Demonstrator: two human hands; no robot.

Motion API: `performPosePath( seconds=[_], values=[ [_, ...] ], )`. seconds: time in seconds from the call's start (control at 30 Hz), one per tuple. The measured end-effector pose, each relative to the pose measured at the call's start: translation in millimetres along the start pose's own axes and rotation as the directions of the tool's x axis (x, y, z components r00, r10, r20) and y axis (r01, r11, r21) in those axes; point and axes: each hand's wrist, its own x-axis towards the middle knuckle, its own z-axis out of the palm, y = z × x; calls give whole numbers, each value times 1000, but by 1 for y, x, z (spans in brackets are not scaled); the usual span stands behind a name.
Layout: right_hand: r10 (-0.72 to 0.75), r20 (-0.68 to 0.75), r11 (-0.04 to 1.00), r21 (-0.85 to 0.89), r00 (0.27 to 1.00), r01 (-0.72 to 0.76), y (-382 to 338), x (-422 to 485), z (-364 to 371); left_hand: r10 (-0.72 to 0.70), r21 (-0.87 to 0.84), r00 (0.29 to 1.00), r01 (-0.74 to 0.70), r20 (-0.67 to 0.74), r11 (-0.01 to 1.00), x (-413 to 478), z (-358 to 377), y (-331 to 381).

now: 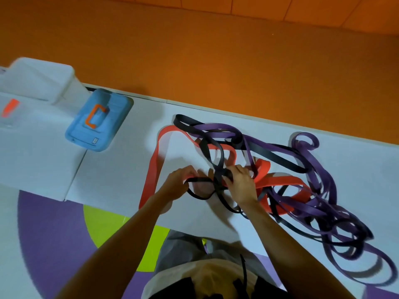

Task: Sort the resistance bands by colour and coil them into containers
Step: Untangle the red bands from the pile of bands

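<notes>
- A red band loops out to the left of my left hand.
- A black band runs between both hands.
- Dark purple bands pile to the right of my right hand.
- The table under the hands is plain white.
- Beyond the left hand, I see a light-blue case with an orange bracket.
- The floor on the near side of the hands is purple with a lime-green patch.

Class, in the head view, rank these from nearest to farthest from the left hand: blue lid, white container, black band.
1. black band, held by the left hand.
2. blue lid, further left and back.
3. white container, far-left corner.
</notes>
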Motion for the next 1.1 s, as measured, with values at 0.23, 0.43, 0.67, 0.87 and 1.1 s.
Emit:
performPosePath(
  seconds=[0.23, 0.43, 0.67, 0.87, 1.1],
  values=[
    [153, -104, 948, 295, 983, -117, 15, 16, -14, 4, 200, 936, -80, 352, 977, -10, 8, -18],
    [124, -23, 901, 422, 992, -103, 7, 14, -22, -71, 220, 978, 26, 198, 975, 19, -7, 17],
    [148, -2, 809, 575, 989, -120, 3, 12, -35, -141, -144, 987, 150, 71, 978, 59, 1, 70],
    [191, -37, 696, 710, 981, -109, 13, 21, -51, -306, -183, 944, 325, 123, 928, 74, 20, 85],
    [450, -193, 637, 754, 872, -162, 40, 40, -60, -480, -430, 861, 502, 167, 751, 58, 14, 68]
  ],
)
